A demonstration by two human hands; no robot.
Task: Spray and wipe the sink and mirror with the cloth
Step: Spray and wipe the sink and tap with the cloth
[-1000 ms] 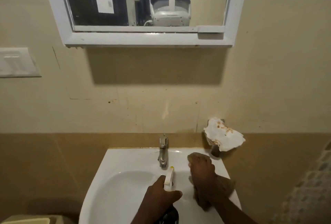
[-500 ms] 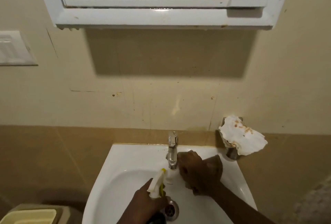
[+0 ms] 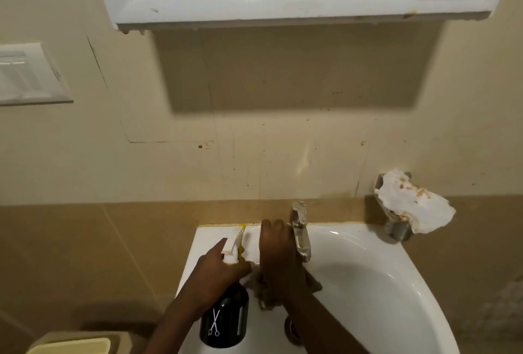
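My left hand grips a black spray bottle with a white and yellow nozzle, held over the left side of the white sink. My right hand presses a brown cloth flat against the sink's back left rim, just left of the metal tap. Most of the cloth is hidden under the hand and wrist. The drain shows below my right forearm. Only the white bottom frame of the mirror is visible at the top.
A metal fitting with a stained white paper over it sticks out of the wall right of the sink. A white switch plate is on the left wall. A cream container sits at the bottom left.
The view has dropped and shifted left. My right hand with the cloth has moved from the tap's right side across to its left, onto the back rim. The bottle has moved left.
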